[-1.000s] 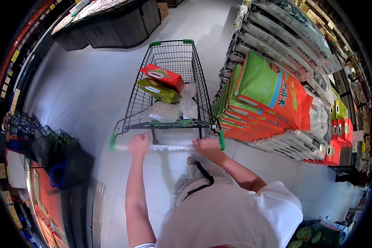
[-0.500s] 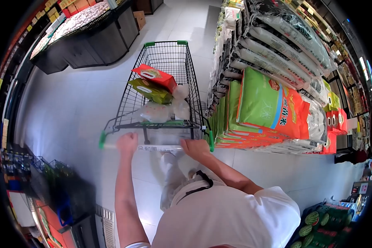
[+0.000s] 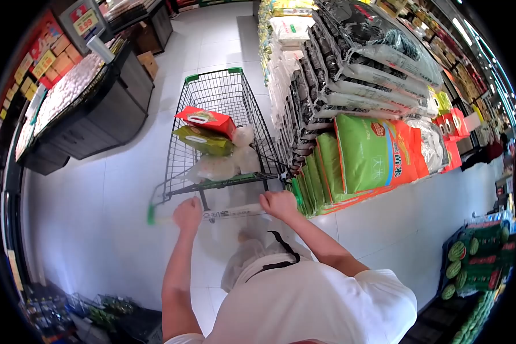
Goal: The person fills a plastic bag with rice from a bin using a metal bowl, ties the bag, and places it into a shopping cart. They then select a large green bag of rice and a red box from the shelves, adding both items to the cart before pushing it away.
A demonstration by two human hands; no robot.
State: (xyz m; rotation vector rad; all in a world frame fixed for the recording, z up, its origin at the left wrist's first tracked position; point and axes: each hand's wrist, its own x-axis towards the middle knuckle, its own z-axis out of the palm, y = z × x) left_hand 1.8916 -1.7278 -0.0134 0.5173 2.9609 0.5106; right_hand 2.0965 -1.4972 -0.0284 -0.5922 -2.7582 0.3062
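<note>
Both fists are closed around the handlebar (image 3: 235, 212) of a black wire shopping cart (image 3: 268, 137) with green corner caps. My left hand (image 3: 188, 214) grips it near the left end, and my right hand (image 3: 277, 204) grips it right of the middle. Inside the basket lie a red bag with a handle hole (image 3: 212, 121), a green bag of similar shape (image 3: 203, 141) and several clear plastic bags (image 3: 215, 168) with pale contents. What the bags contain cannot be made out.
Close along the cart's right side rises a stack of rice sacks, with a green and orange sack (image 3: 364, 155) on its corner. A dark produce stand (image 3: 106, 106) holds pale goods at left. Watermelons (image 3: 457, 250) sit at lower right, and leafy greens (image 3: 100, 315) at lower left.
The cart has rolled forward along the aisle, and the view has turned slightly. The produce stand and rice stack now sit lower in view. Both hands have kept their hold on the handlebar.
</note>
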